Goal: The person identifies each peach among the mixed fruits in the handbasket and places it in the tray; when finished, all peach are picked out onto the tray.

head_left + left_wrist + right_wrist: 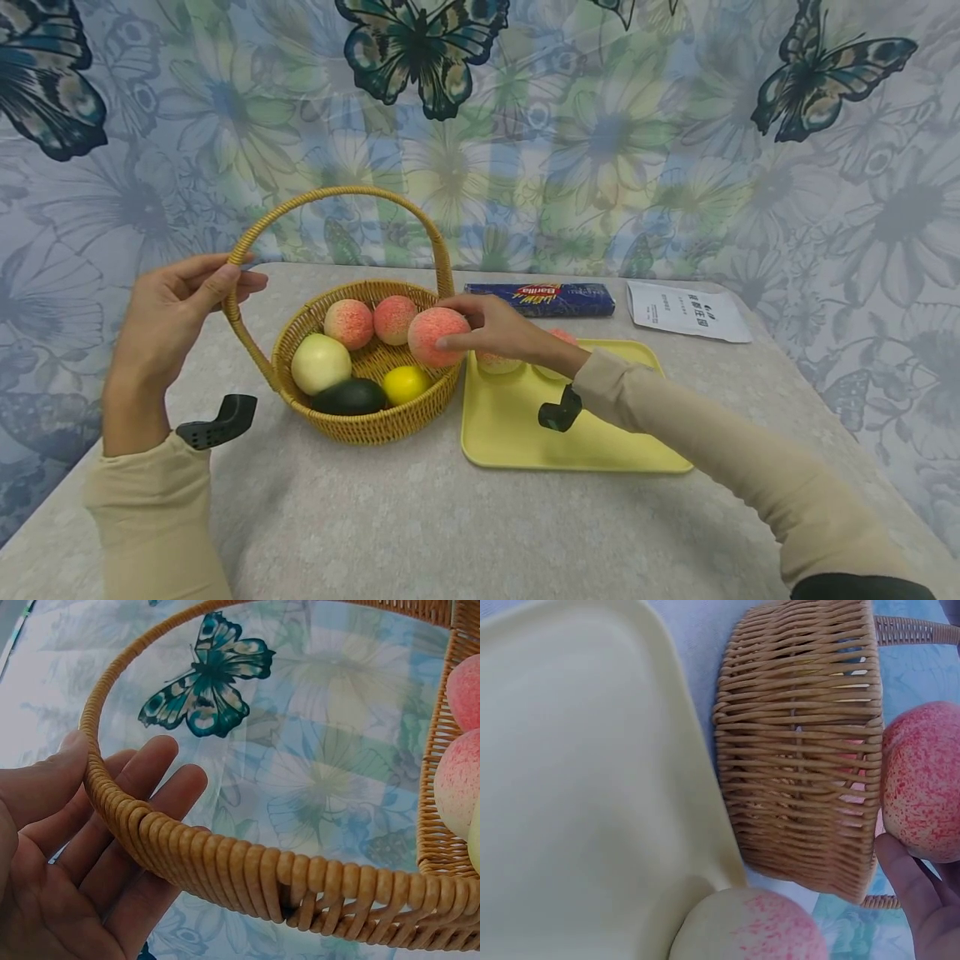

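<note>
My left hand (168,312) holds the side of the wicker basket's handle (258,229), thumb on one side and fingers on the other, seen also in the left wrist view. In my right hand (506,329) is a pink peach (431,337), at the right rim of the basket (390,427). Inside the basket lie two peaches (348,324), a pale round fruit (321,364), a dark green oval fruit (349,397) and a yellow lemon-like fruit (406,385). The right wrist view shows the held peach (924,784) beside the rim.
Right of the basket lies a yellow tray (525,437), with more peaches (497,364) partly hidden behind my right hand. Behind it are a blue Barilla pasta pack (573,300) and a white printed packet (686,311). A butterfly-patterned cloth (562,167) hangs at the back.
</note>
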`<state>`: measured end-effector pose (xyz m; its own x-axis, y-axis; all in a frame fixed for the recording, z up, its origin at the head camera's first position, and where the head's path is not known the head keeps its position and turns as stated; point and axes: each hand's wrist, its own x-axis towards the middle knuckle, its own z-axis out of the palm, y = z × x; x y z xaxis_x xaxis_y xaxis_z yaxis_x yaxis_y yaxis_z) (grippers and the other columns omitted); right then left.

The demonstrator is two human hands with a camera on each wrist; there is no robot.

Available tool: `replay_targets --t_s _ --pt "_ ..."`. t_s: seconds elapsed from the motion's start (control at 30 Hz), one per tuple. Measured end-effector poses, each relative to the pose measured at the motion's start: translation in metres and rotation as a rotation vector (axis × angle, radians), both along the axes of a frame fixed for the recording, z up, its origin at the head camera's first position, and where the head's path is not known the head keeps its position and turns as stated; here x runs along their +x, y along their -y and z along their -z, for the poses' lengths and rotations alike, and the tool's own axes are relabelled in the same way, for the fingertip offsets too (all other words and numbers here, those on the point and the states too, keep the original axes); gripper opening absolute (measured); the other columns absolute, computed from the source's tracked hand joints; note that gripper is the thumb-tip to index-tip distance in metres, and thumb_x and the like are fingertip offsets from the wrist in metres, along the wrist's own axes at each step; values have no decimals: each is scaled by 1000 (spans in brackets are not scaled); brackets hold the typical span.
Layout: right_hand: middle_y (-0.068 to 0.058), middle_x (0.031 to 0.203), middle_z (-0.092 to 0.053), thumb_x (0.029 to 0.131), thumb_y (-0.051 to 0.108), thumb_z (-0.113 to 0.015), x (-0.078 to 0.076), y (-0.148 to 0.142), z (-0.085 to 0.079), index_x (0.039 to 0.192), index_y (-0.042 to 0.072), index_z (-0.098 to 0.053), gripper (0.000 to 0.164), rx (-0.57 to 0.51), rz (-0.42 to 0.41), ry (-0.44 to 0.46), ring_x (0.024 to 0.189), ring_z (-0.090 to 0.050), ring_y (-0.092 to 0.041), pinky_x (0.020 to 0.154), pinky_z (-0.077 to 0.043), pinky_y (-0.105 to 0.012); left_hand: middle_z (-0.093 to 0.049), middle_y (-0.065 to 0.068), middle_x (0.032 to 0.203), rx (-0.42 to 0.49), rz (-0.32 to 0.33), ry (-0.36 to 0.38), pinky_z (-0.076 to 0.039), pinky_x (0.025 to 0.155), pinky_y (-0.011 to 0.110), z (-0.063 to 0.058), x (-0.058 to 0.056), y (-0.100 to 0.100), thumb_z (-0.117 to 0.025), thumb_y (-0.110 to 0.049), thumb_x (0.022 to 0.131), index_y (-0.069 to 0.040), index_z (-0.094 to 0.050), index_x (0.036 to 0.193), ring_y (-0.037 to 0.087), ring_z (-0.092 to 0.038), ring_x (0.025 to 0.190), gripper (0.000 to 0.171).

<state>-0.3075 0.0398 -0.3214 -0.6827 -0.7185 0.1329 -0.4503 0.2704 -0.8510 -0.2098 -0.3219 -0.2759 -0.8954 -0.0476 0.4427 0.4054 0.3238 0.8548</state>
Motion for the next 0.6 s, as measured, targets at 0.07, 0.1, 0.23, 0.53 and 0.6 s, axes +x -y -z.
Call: replay_targets --t_s 0.07,0.1,0.23,0.53,0.6 --pt "-2 123 -61 86 22 -73 1 -3 0 134 16 -55 52 -9 14 10 107 -63 -14 88 -51 -31 -74 -9 94 2 2 1 -39 82 12 0 0 0 -57 -21 97 -2 -61 125 1 -65 96 34" --pt "-2 124 -61 86 22 -73 1 -4 1 134 17 -55 52 -10 21 12 107 -62 -14 88 -51 -31 -74 -9 94 3 3 1 -39 82 12 0 0 0 -57 -21 97 -2 -61 126 1 -65 96 34" --pt "-3 124 -62 86 23 -73 -1 -8 1 134 17 -55 51 -24 38 19 107 -63 -16 87 -51 -33 -74 -9 94 20 14 1 -39 82 12 1 0 1 -57 -19 97 -2 -61 125 1 -66 96 34" --pt "-5 122 -64 86 21 -73 -4 -14 2 135 14 -55 53 -75 74 34 106 -64 -17 86 -52 -34 -73 -10 95 -16 -11 10 -39 82 12 -1 -1 0 -57 -21 97 -2 -61 126 1 -65 97 35" --pt "-5 122 -64 86 20 -73 -4 -16 3 135 14 -55 53 -83 80 39 106 -64 -18 86 -52 -34 -73 -9 94 -7 -4 8 -39 82 12 -1 -1 0 -57 -21 97 -2 -61 126 1 -65 97 35"
